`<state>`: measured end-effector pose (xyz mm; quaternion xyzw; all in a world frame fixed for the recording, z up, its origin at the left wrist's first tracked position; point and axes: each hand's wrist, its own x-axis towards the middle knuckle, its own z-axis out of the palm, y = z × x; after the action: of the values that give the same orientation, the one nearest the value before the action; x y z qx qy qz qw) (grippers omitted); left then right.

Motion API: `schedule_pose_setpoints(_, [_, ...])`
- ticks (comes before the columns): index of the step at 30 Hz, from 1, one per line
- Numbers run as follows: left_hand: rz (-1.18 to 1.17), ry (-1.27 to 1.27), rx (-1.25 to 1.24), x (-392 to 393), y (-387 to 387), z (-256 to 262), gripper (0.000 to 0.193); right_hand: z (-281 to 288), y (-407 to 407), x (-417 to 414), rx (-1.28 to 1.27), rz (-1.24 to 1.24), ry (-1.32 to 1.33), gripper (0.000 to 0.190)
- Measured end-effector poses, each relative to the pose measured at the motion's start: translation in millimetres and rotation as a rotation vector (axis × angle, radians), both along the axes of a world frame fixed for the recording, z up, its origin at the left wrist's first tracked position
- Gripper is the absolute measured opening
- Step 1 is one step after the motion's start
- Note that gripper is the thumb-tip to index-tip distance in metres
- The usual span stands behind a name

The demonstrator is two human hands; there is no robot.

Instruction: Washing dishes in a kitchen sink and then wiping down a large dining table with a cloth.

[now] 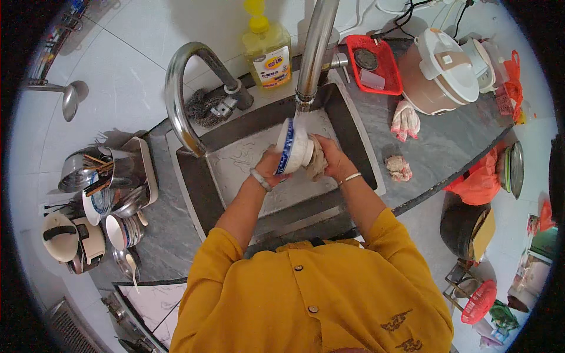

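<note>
Over the stainless steel sink point(238, 176), my left hand point(270, 162) grips the rim side of a white bowl point(295, 148) with a blue patterned band. The bowl is tipped on its side, its foot towards the right. My right hand point(332, 155) holds a tan cloth point(316, 162) against the bowl's foot. Right above the bowl is the mouth of a thick metal faucet point(311, 57), and water seems to run from it onto the bowl. The bowl's inside faces left and is mostly hidden.
A second, curved faucet point(178, 88) arches over the sink's left side. Behind stands a yellow dish soap bottle point(268, 57). On the right are a red basket point(388, 81), a rice cooker point(441, 75) and crumpled cloths point(405, 119). Stacked bowls point(126, 231) and a utensil holder point(130, 170) stand left.
</note>
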<state>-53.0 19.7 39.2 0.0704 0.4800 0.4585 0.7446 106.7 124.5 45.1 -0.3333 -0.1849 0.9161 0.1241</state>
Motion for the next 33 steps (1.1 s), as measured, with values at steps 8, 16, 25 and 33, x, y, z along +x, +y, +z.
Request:
schedule_pose_setpoints(8, [0.462,-0.280,0.136,20,5,-25,0.033,17,-36,-19,-0.085,-0.218,0.077,0.033])
schedule_pose_setpoints(16, [0.477,0.000,-0.156,11,9,12,0.027,28,-9,3,0.362,-0.154,-0.002,0.030])
schedule_pose_setpoints(25, [0.248,0.032,-0.015,-10,-4,2,0.035,26,-1,26,0.087,-0.144,0.237,0.032])
schedule_pose_setpoints(33, [0.348,0.234,-0.036,-6,-7,3,0.045,49,6,3,0.732,-0.066,-0.302,0.034])
